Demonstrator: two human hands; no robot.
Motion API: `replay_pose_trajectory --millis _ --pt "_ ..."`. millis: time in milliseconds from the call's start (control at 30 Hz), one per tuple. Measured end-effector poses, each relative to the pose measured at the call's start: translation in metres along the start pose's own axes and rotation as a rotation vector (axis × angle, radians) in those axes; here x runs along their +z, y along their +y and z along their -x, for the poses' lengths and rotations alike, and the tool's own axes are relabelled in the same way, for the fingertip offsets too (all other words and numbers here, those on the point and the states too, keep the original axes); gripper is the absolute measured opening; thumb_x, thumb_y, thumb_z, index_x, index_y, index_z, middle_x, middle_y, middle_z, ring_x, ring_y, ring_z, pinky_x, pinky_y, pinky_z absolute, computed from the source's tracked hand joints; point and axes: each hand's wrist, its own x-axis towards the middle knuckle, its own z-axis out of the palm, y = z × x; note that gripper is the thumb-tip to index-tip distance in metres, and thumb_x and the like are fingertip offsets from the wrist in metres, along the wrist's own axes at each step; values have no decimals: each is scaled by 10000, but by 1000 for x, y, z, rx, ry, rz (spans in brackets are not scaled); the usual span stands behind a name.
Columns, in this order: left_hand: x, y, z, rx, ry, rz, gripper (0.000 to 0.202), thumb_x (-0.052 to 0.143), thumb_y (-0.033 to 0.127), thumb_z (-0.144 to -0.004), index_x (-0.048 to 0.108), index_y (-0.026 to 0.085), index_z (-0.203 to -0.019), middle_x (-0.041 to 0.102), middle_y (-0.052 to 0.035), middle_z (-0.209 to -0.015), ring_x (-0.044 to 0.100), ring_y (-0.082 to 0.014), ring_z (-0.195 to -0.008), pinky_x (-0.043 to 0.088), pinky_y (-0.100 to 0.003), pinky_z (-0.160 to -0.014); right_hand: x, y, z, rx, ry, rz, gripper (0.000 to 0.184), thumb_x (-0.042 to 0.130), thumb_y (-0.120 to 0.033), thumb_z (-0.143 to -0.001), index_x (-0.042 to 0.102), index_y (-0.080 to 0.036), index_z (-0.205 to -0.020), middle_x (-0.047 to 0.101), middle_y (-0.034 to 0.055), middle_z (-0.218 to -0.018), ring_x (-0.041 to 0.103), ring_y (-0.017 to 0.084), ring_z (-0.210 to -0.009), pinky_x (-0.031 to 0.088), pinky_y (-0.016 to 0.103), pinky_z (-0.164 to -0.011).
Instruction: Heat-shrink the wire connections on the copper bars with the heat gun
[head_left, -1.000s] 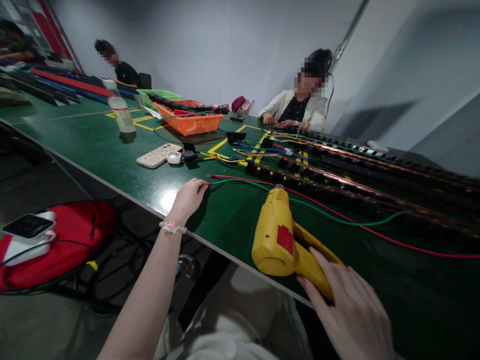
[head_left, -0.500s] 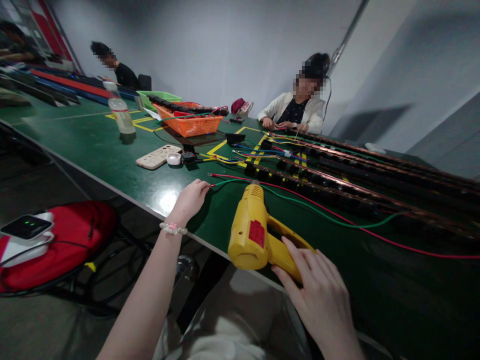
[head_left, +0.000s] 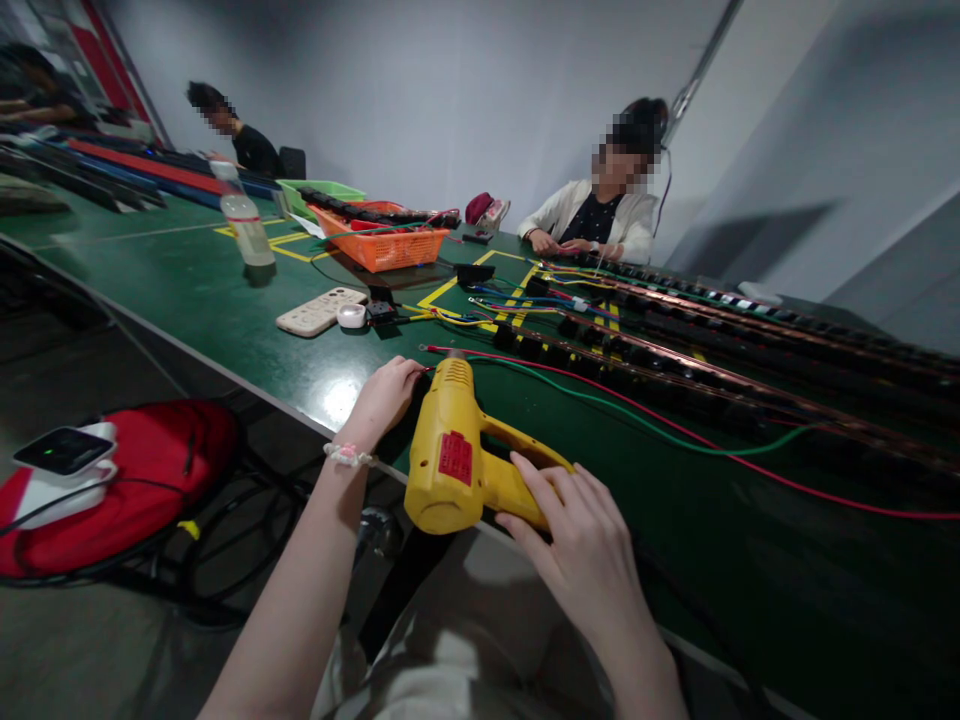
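My right hand (head_left: 577, 540) is wrapped round the handle of a yellow heat gun (head_left: 446, 450), whose nozzle points away from me over the table. Just left of the nozzle, my left hand (head_left: 388, 398) pinches the end of a green wire (head_left: 577, 394); a bit of red shows at its fingertips. The heat gun hides part of the green wire near that end. A red wire (head_left: 637, 404) with a ring terminal at its tip runs beside the green one, behind the nozzle. Both wires stretch off to the right.
Long black strips with copper-coloured wires (head_left: 675, 360) lie across the right of the green table (head_left: 225, 340). A phone (head_left: 319, 312), a small white case (head_left: 351, 316), a bottle (head_left: 247, 225) and an orange basket (head_left: 397, 252) stand farther back. A co-worker (head_left: 592, 215) sits opposite.
My right hand has moved the heat gun to the left, bringing its nozzle close to the wire end in my left hand. The left hand has stayed nearly still.
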Motion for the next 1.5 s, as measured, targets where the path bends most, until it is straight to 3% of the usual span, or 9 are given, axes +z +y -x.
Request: replay_pose_trajectory --millis 800,1233,1500 --pt "-3 2 -3 -34 59 48 271 387 237 -883 640 139 -875 643 -99 -899 576 -195 -858 449 -299 -807 -3 -1 -1 36 -22 -35 511 499 -508 -874 498 -212 -1290 611 33 -928 573 191 -907 400 412 -989" --pt "-2 1 0 -45 79 163 234 384 237 -894 601 161 -854 638 -71 -859 582 -177 -825 450 -289 -785 -18 33 20 85 -10 51 509 459 -528 -889 487 -238 -1306 643 26 -994 610 190 -939 427 395 -966" --pt "-4 3 0 -61 70 167 222 386 214 -897 592 158 -835 629 -61 -824 569 -162 -771 434 -272 -739 -27 58 40 107 36 205 518 357 -556 -916 507 -211 -1271 652 49 -1002 612 206 -919 460 370 -856"
